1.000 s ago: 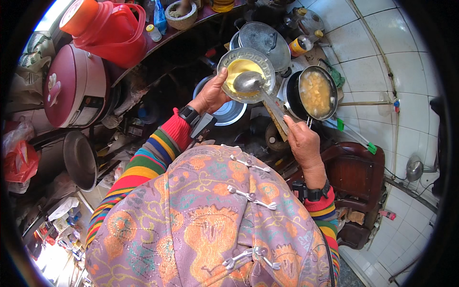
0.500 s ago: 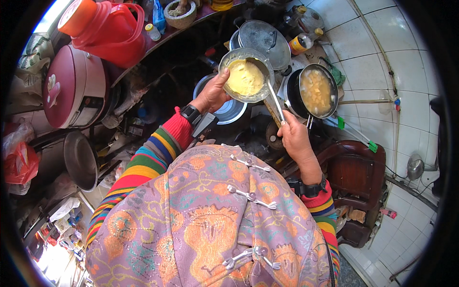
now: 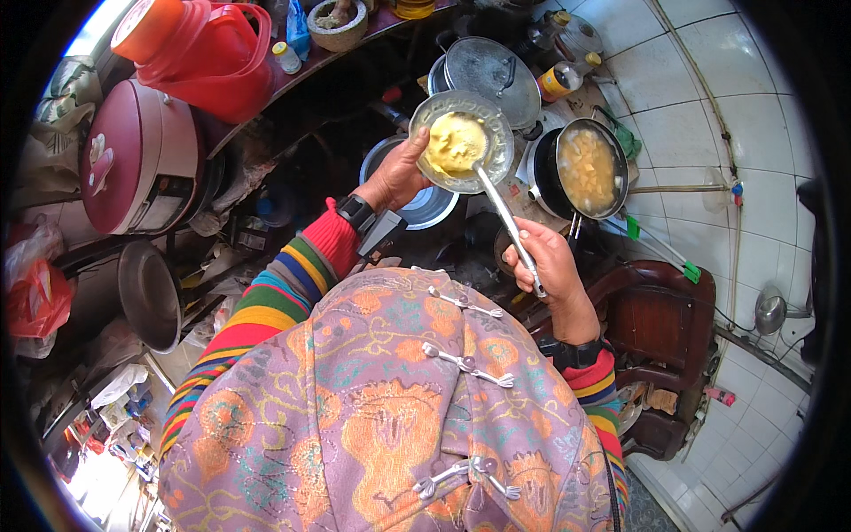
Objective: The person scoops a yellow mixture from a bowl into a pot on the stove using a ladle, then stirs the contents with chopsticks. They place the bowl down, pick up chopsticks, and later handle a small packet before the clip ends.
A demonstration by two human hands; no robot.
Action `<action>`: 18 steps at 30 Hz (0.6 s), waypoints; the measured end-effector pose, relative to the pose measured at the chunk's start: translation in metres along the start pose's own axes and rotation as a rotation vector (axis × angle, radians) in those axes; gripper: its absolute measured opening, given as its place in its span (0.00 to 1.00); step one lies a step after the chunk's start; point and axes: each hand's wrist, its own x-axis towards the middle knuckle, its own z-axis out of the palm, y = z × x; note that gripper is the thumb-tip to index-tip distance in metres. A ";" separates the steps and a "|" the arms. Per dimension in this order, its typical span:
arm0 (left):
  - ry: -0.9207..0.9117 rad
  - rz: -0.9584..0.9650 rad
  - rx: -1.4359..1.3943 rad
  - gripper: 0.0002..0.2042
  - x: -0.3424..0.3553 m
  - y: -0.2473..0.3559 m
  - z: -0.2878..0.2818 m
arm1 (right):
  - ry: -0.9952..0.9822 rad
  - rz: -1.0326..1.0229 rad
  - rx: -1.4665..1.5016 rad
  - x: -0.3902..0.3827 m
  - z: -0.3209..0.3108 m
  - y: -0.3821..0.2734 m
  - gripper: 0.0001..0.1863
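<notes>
At upper centre, left hand (image 3: pixel 394 177) is gripping clear round glass-like bowl (image 3: pixel 499 142), right hand (image 3: pixel 553 264) silver metal spoon (image 3: pixel 500 208); gentle stirring advisable.

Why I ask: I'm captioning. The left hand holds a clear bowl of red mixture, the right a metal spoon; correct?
The head view shows yellow mixture, not red; the left hand holds the clear bowl, the right hand the metal spoon.

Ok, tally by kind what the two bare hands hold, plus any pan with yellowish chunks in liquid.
Clear round patterned bowl, in left hand: 1
Silver long-handled metal spoon, in right hand: 1
Round dark-walled metal pan: 1
Total: 3
</notes>
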 end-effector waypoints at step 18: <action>0.003 -0.011 0.033 0.33 -0.010 0.014 0.010 | 0.316 -1.049 -1.270 0.008 -0.015 0.002 0.20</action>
